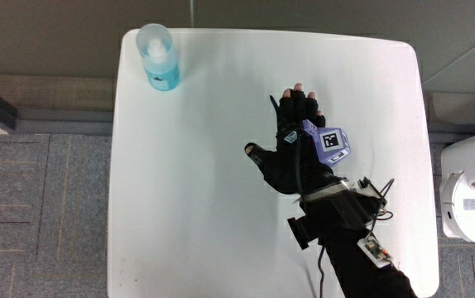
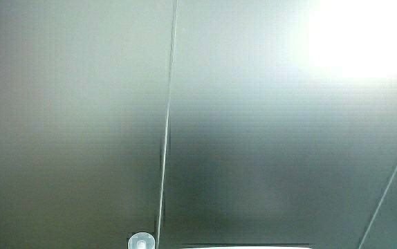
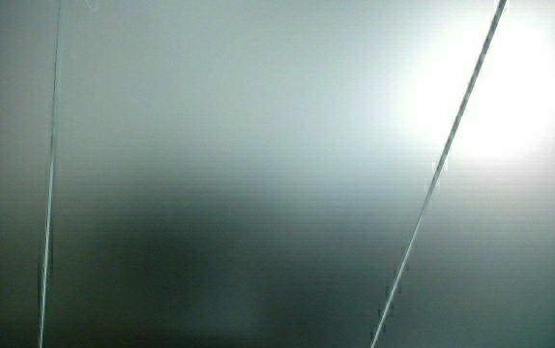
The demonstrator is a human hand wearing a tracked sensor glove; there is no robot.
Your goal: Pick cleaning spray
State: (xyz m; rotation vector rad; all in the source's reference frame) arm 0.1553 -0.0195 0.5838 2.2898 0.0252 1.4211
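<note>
Cleaning spray [image 1: 157, 56]: pale blue bottle, seen from above in the main view; stands upright on the table near a corner at the edge farthest from the person; untouched, nothing around it.

Spray from the hand: at about 10 o'clock, well apart.

Hand [image 1: 297, 147]: black glove, held over bare tabletop near the table's middle, nearer to the person than the bottle; palm down.

Fingers [image 1: 297, 99]: 4 held close together and pointing at 12 o'clock, tips a little curled; thumb stuck out toward 9 o'clock; nothing gripped.

Cube [image 1: 331, 144]: small, patterned, pale purple frame, on the back of the glove.

Forearm [image 1: 362, 248]: black sleeve with a strapped device and thin cables, running from the wrist toward 5 o'clock to the table's near edge.

Table [image 1: 188, 199]: white, rounded corners, only the bottle standing on it.

Side views: pale wall with thin seams and a bright glare; no table, bottle or hand to be made out.
</note>
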